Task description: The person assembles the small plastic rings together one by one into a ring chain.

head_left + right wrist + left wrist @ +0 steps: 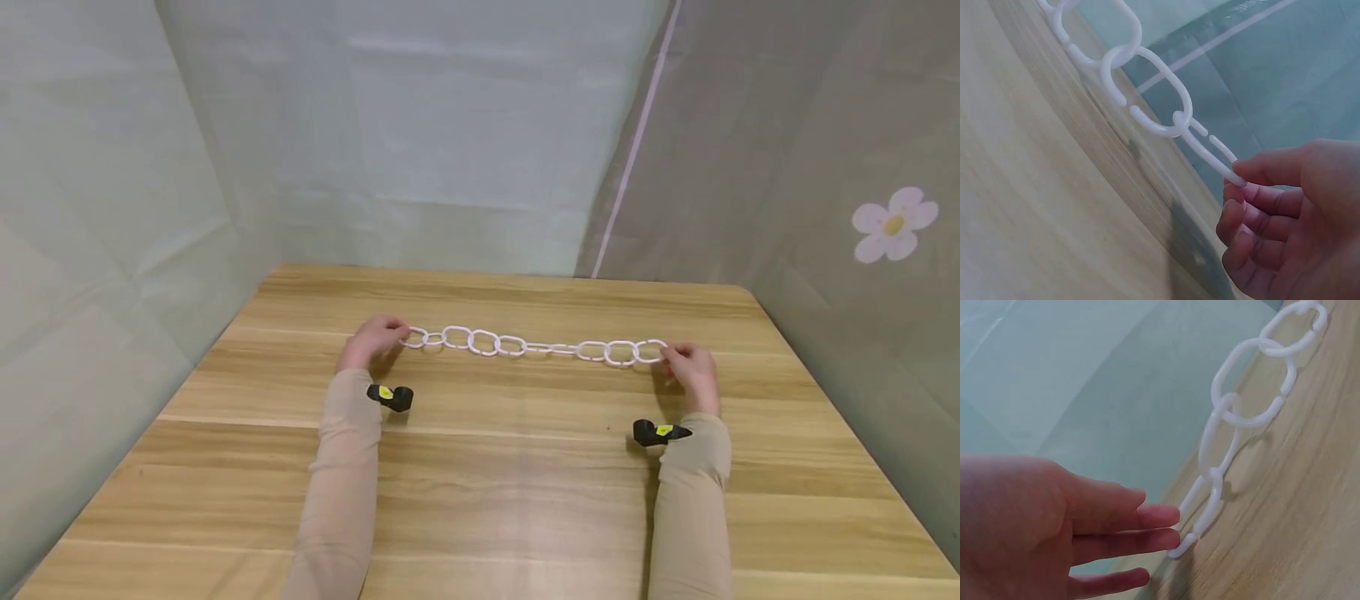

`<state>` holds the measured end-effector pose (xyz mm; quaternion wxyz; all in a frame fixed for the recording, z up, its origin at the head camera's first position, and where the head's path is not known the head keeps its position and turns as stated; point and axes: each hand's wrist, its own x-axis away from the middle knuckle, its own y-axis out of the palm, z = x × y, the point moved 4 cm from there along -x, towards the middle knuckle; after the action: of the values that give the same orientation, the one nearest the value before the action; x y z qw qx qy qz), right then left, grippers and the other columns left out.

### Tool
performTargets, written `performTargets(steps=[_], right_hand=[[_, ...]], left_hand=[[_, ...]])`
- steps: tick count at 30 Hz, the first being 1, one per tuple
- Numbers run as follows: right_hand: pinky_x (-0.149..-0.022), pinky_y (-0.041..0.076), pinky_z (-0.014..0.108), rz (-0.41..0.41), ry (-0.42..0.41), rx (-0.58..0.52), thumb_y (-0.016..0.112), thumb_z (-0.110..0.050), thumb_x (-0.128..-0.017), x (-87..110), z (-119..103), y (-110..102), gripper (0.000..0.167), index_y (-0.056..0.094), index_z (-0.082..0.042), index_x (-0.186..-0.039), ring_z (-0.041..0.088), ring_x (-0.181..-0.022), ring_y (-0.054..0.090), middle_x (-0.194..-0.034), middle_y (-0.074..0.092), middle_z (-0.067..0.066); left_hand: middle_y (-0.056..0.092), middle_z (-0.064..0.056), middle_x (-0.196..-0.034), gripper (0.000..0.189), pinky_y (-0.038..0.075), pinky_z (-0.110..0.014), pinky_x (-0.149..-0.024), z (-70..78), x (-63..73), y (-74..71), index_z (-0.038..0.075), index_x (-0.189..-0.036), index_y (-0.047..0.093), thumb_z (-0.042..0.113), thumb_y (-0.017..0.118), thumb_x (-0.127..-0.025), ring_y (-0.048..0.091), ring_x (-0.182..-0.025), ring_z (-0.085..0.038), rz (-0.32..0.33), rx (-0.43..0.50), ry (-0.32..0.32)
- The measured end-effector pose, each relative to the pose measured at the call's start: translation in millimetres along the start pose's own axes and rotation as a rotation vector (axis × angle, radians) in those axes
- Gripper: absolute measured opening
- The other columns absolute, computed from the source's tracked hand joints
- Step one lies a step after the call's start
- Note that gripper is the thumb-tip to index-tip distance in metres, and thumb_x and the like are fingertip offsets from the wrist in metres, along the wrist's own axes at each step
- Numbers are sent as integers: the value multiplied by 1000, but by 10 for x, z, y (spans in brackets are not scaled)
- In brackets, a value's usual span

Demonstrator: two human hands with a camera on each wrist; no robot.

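Note:
A white plastic chain [483,342] of open-gapped oval links stretches in a nearly straight line between both hands, across the far part of the wooden table. At its left end, my left hand [377,337] has its fingers extended, fingertips right at the end link [1212,509]. The thumb tip stays short of that link in the left wrist view, and the fingers hide part of its side. My right hand [690,368] pinches the chain's right end link [1207,153] between thumb and index finger, its other fingers curled below.
The wooden table [517,500] ends at pale fabric walls [450,150] behind and at the sides. A white flower print [894,225] marks the right wall. Black wrist-camera mounts [393,397] sit on both sleeves.

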<state>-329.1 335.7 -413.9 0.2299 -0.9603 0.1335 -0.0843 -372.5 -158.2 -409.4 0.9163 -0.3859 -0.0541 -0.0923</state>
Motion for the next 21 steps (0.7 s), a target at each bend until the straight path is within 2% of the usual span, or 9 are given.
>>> performTargets(steps=[10, 14, 18, 21], right_hand=[[-54, 48, 20, 20, -5, 2, 49, -17, -98, -22, -48, 2, 38, 50, 12, -123, 2, -58, 52, -70, 56, -8], [-50, 47, 19, 60, -10, -25, 50, -15, -97, -41, -67, 13, 35, 53, 12, -120, 1, -55, 51, -67, 54, -11], [-49, 45, 19, 76, 2, -50, 51, -14, -96, -57, -73, 61, 32, 54, 11, -116, 0, -53, 50, -63, 53, -14], [-49, 43, 18, 102, 17, -70, 50, -13, -96, -66, -69, 82, 31, 53, 11, -116, 0, -54, 50, -62, 52, -15]], left_hand=[[61, -25, -116, 36, 37, -50, -101, 30, 89, -44, -7, -118, 58, 21, 42, -102, 51, -108, -32, -39, 44, 28], [62, -22, -110, 32, 38, -46, -97, 11, 120, -76, -6, -109, 61, 19, 45, -99, 50, -104, -29, -77, 10, 32], [63, -12, -103, 26, 38, -36, -89, 8, 144, -61, 2, -100, 64, 23, 49, -97, 49, -99, -24, -202, -118, 71], [62, -8, -100, 26, 37, -35, -87, 29, 166, -37, 5, -98, 65, 26, 50, -98, 49, -98, -22, -292, -181, 113]])
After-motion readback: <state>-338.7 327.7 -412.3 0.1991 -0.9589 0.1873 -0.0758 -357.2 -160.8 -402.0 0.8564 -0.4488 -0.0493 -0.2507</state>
